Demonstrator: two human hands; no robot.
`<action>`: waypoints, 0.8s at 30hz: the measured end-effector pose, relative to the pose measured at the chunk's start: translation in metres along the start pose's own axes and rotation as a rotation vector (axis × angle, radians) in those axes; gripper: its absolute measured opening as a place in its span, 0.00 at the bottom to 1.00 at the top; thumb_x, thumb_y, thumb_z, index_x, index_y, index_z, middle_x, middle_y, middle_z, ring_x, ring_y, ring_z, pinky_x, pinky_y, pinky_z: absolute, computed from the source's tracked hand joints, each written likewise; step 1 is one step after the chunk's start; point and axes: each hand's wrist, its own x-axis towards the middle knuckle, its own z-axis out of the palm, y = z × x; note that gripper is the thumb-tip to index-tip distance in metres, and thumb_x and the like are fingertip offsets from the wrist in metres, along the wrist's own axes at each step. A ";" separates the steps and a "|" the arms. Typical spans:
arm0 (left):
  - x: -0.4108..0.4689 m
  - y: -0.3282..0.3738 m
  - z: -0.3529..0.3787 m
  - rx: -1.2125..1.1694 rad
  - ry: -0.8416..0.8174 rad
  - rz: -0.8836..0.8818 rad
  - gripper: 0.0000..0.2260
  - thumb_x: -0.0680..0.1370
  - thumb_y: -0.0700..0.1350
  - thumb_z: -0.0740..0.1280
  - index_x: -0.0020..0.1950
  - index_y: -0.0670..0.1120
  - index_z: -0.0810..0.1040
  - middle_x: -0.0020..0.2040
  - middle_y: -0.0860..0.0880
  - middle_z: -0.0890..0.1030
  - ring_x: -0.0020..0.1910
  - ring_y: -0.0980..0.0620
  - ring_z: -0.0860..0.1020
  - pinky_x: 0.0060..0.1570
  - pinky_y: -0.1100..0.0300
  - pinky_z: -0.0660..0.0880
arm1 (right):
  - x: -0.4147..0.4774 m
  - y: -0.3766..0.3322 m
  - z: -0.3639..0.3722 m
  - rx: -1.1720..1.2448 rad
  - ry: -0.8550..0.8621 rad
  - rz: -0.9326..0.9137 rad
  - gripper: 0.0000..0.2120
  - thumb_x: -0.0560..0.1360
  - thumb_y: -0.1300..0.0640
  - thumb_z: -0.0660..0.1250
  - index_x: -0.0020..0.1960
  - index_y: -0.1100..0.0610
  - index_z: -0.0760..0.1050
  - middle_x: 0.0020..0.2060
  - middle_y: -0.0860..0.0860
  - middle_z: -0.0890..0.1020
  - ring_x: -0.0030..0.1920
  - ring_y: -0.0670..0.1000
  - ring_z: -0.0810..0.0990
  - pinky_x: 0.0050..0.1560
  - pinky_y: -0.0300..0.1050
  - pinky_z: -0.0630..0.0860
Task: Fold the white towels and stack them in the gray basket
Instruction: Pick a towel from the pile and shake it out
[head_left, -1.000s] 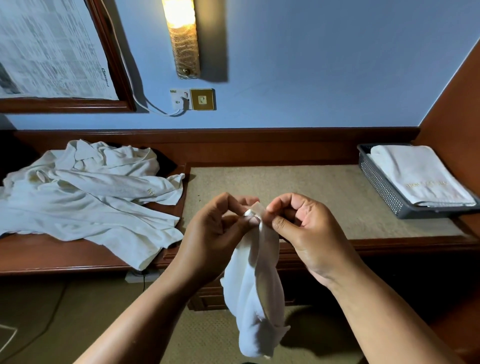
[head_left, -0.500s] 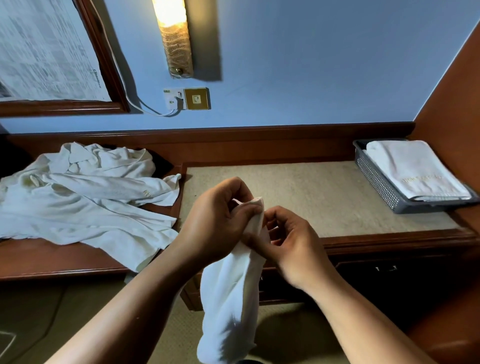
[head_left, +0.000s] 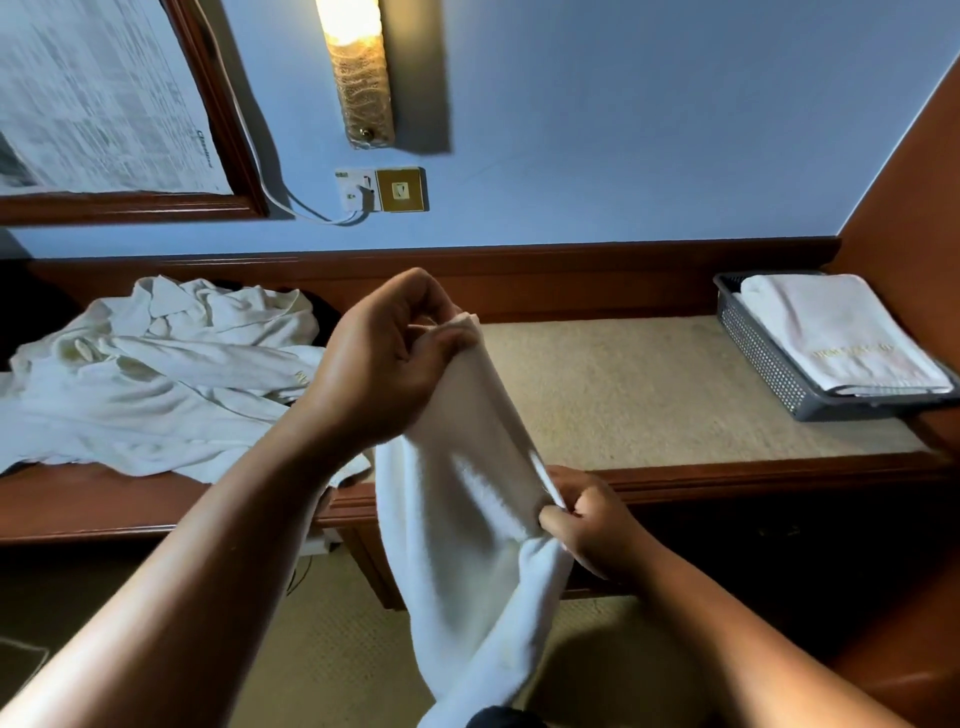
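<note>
– Where was the white towel (head_left: 457, 493)?
– Hanging mid-frame, left hand (head_left: 384, 358) pinching its top corner, right hand (head_left: 592, 519) gripping a lower edge; gray basket (head_left: 763, 358) at right
– Risk?
– A loose pinch might have dropped it floorward

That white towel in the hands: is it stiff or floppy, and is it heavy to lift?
Probably floppy: the towel hangs in soft folds from the left hand and bunches at the right hand. Likely light, since fingertip pinches alone hold it up. It probably keeps a fold once laid flat, like the folded towel in the basket.
</note>
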 end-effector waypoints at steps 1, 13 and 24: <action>-0.001 0.000 -0.002 -0.002 -0.028 0.002 0.08 0.76 0.51 0.71 0.45 0.48 0.76 0.42 0.50 0.82 0.41 0.44 0.82 0.38 0.41 0.79 | 0.001 0.003 0.000 -0.018 0.000 -0.003 0.04 0.66 0.62 0.60 0.36 0.61 0.72 0.34 0.50 0.75 0.35 0.50 0.75 0.38 0.47 0.74; -0.024 0.005 0.014 -0.187 -0.149 -0.261 0.10 0.82 0.37 0.65 0.56 0.50 0.81 0.43 0.43 0.78 0.34 0.51 0.80 0.33 0.55 0.79 | -0.020 -0.064 0.007 0.056 0.347 -0.250 0.15 0.72 0.45 0.74 0.52 0.49 0.73 0.38 0.47 0.78 0.38 0.47 0.79 0.35 0.39 0.77; -0.019 0.022 0.026 -0.618 -0.202 -0.220 0.09 0.83 0.36 0.64 0.62 0.37 0.78 0.46 0.38 0.78 0.46 0.44 0.81 0.48 0.51 0.82 | -0.017 -0.089 -0.010 -0.018 0.442 -0.316 0.09 0.75 0.51 0.65 0.42 0.56 0.78 0.33 0.51 0.79 0.32 0.47 0.77 0.30 0.38 0.71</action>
